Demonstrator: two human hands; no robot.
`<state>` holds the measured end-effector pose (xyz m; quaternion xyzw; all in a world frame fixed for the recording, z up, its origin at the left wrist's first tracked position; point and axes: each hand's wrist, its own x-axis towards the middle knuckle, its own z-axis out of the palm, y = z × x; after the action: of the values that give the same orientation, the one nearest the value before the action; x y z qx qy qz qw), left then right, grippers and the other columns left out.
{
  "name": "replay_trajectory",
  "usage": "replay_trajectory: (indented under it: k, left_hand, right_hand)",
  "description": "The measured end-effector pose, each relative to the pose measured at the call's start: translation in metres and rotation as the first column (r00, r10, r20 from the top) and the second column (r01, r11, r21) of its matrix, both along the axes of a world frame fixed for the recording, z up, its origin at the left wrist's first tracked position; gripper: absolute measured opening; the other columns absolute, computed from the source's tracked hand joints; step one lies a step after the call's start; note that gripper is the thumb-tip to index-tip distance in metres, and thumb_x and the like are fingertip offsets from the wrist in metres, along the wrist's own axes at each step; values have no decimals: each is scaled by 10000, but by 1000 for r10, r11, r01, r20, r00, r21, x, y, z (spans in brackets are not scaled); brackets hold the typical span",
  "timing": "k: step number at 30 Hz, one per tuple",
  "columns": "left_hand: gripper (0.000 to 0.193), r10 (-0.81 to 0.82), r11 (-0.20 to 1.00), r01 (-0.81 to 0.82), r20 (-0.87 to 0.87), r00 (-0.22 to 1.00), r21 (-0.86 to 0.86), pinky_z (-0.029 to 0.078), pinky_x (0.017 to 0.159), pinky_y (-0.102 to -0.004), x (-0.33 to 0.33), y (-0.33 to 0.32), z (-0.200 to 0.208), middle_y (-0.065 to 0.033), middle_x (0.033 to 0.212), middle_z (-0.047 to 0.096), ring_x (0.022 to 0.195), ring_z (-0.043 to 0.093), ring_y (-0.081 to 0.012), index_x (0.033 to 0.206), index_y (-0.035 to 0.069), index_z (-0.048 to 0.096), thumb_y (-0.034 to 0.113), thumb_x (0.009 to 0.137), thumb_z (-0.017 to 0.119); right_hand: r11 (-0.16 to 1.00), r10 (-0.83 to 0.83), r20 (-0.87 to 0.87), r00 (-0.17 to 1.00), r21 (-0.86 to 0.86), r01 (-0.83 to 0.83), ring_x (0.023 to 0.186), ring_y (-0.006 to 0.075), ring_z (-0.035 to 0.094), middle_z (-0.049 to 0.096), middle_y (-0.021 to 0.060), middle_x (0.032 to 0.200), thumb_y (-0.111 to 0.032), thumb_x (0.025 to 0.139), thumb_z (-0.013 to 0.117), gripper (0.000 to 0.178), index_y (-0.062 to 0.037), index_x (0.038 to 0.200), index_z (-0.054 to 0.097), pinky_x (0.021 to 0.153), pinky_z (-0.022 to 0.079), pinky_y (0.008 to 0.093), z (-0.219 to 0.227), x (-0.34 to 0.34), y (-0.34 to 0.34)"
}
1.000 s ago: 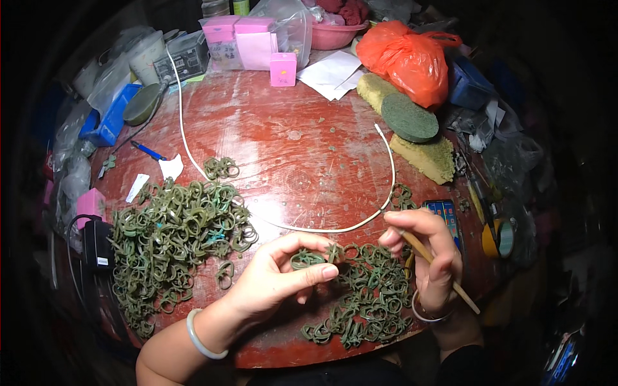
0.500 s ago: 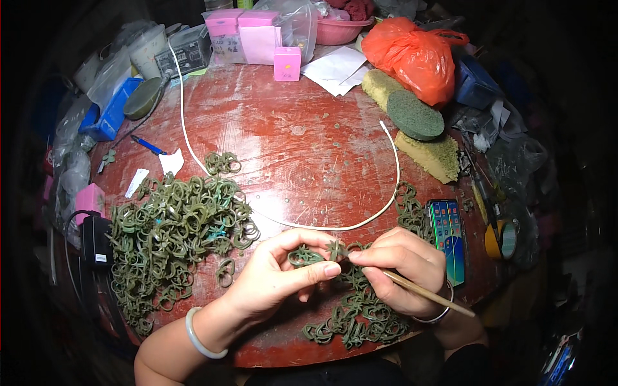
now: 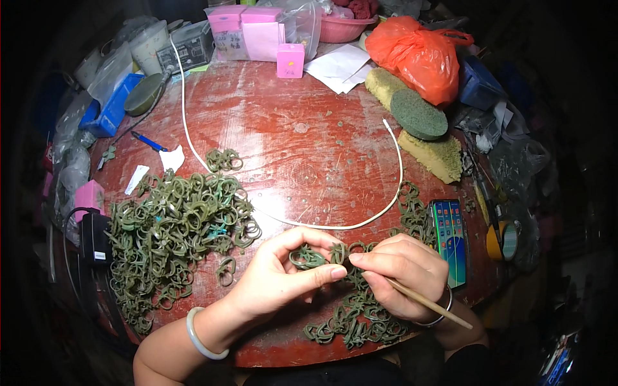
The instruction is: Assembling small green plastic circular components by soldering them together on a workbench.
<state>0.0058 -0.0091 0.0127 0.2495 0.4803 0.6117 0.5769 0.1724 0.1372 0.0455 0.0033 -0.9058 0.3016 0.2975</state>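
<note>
My left hand (image 3: pixel 273 273) is closed, with a small dark green ring (image 3: pixel 338 253) pinched between thumb and fingertips. A second green ring (image 3: pixel 308 258), bearing a leafy or star-like top, rests within the curl of the same hand. My right hand (image 3: pixel 405 273) grips a slim tool with a wooden handle (image 3: pixel 428 302) like a pen. Its tip is hidden by the fingers, close to the pinched ring. Below and behind the hands lies a loose pile of similar green rings (image 3: pixel 360 321). A much larger heap of them (image 3: pixel 174 238) spreads to the left.
A white cable (image 3: pixel 347 227) curves across the red tabletop (image 3: pixel 290 154). The lit phone (image 3: pixel 449 241) lies right of my right hand, near an orange-yellow tape roll (image 3: pixel 502 240). Sponges (image 3: pixel 418 114) and a red plastic bag (image 3: pixel 415 61) sit at the far right. Pink boxes (image 3: pixel 291 61) stand at the back.
My right hand and the tool have shifted slightly right, a little away from the pinched ring. That ring appears turned a little. The whole view has moved very slightly.
</note>
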Motion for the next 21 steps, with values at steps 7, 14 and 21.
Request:
replay_trajectory:
  k: [7,14,21]
  left_hand:
    - [331,-15,997,-6,289,957,72,499,548,-219,-3,0,4,-64,1045,639,780,653,-107,1165,38,565,61,878,727]
    - [149,-82,991,49,272,959,127,479,513,-203,-4,0,-4,-52,936,627,773,646,-119,999,50,587,72,907,702]
    - [340,-11,995,12,-11,1000,96,539,591,-178,5,2,-2,-69,1135,578,803,636,-85,1170,18,519,-27,883,695]
  right_hand:
    - [924,-200,230,952,-278,261,645,194,655,672,116,796,-50,890,685,174,-7,1058,669,564,512,282,1,6,17]
    - [959,-272,331,903,169,227,776,278,566,508,104,812,-95,759,797,220,-22,919,664,688,468,386,-9,4,14]
    - [929,-179,225,958,-283,240,658,163,608,601,90,786,-11,826,742,105,-14,833,638,567,457,290,-3,-2,1]
